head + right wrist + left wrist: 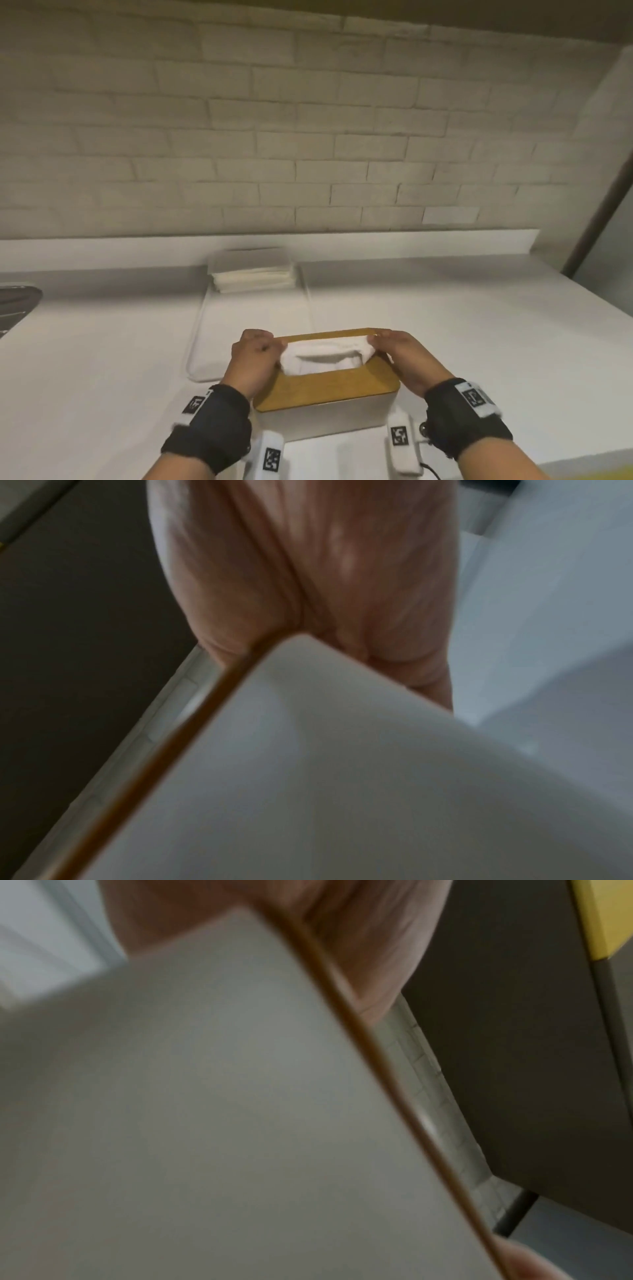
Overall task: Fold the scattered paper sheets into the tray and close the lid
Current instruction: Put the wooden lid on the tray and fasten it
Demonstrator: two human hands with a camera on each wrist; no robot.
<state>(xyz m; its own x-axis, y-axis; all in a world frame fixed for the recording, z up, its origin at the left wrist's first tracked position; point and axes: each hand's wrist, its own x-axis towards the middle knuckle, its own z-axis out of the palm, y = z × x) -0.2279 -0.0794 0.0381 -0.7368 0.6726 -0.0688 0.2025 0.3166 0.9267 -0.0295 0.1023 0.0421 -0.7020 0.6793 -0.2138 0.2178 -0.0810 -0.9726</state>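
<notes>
Sitting on the white counter point(445, 325) near the person in the head view, the white tray point(325, 419) is wearing its wooden lid point(318, 387), and white paper point(323, 356) is bulging up through the lid's wide opening. The left hand point(255, 356) is curling its fingers over the left end of that opening, pinching the paper there. The right hand point(400, 356) is lying along the right end, fingers fairly straight and pressing the paper's edge. Farther back, a folded stack of paper sheets point(253, 279) is resting in a clear container point(195, 342) by the brick wall point(308, 137).

Filling the left wrist view, the tray's pale side is showing blurred, with the palm above it; finger pose is unreadable here.

Showing the same in the right wrist view, the tray's corner is sitting under the palm.
</notes>
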